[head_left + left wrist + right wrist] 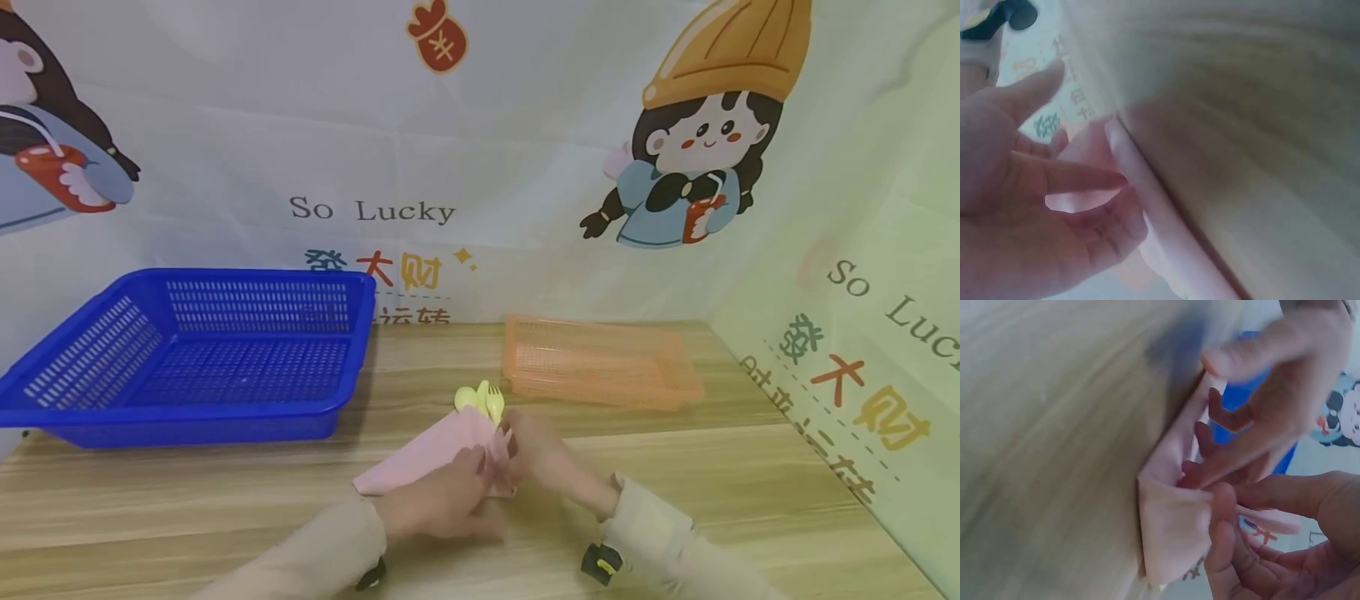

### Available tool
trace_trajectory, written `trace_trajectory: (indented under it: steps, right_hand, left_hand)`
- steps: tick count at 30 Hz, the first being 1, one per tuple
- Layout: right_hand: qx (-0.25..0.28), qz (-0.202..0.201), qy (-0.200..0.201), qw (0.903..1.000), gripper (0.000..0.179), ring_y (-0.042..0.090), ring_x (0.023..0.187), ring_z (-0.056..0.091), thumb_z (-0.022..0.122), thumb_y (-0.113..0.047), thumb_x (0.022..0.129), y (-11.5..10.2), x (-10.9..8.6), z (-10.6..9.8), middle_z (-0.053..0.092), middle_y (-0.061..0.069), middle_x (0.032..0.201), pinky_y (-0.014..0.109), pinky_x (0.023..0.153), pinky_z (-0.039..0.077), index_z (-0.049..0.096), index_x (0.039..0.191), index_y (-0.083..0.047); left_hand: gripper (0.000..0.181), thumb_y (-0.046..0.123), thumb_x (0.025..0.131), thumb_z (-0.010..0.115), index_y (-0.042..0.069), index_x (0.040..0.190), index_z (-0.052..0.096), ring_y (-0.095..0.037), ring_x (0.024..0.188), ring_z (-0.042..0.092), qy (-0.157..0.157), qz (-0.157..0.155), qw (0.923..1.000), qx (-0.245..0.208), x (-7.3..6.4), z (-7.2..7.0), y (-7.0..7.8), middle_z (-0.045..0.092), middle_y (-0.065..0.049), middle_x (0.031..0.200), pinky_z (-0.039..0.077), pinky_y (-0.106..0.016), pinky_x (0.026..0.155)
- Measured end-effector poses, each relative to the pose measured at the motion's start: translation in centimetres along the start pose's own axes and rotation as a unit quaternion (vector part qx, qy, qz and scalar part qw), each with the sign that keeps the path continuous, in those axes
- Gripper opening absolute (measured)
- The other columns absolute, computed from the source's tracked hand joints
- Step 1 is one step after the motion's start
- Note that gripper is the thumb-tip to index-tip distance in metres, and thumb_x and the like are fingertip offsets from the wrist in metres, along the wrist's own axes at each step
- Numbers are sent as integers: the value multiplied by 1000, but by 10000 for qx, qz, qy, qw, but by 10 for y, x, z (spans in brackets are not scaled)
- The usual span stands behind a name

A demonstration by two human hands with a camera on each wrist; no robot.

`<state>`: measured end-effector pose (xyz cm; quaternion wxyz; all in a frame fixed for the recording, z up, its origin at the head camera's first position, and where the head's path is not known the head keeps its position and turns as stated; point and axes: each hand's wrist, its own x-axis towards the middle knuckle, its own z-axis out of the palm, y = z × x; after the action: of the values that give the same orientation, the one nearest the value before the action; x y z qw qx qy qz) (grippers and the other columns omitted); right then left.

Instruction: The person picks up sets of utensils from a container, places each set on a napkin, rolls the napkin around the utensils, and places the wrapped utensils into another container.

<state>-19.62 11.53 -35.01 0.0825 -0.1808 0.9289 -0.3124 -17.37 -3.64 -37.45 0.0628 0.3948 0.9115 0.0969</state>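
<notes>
On the wooden table lies a pink cloth napkin (423, 454), partly folded over. Yellow cutlery pokes out of its far edge: a spoon (465, 398), a fork (495, 403) and a third handle-like piece between them; their lower parts are hidden by the cloth. My right hand (543, 454) pinches the right part of the napkin between thumb and fingers, as the right wrist view (1285, 544) shows. My left hand (442, 496) has its fingertips on the napkin beside the fold, fingers mostly extended and thumb (1038, 90) held away from it.
A large blue plastic basket (225, 412) stands at the left. Toward the back right is a smaller orange basket (600, 392). A printed cloth backdrop (510, 167) hangs behind the table and along its right side.
</notes>
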Motion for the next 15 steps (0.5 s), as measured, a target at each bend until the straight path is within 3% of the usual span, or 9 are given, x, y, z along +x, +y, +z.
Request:
trace_trajectory:
  steps: [3,5,10,15]
  right_hand:
    - [-122,-43,107,9999,13,14,59,50,63,6,70,-1,-3,5,55,5,67,21,49,44,55,79,1]
    - [-287,-143,155,9994,11,14,60,49,65,2,71,0,-5,8,54,4,66,21,50,43,54,74,-1]
    - [-532,-337,151,9979,23,13,57,43,69,-2,69,4,-11,12,46,1,60,21,49,37,48,63,-5]
    - [-873,-225,-12,9959,28,10,54,40,68,-6,71,9,-13,13,42,-3,56,21,49,34,46,54,-10]
  left_hand:
    - [61,39,79,64,-8,115,52,-16,79,40,25,-62,9988,-477,0,-3,-6,40,-6,86,44,-28,70]
    - [54,35,80,64,-5,114,53,-17,79,39,-2,-17,9980,-639,0,-4,-8,40,-5,86,43,-28,71]
    - [52,29,79,65,3,121,50,-19,82,38,-71,178,9991,-373,-2,-4,-9,41,-7,91,43,-27,70]
    - [52,34,78,65,11,123,51,-18,81,36,-130,42,9999,90,-3,-3,-5,39,-5,92,40,-24,63]
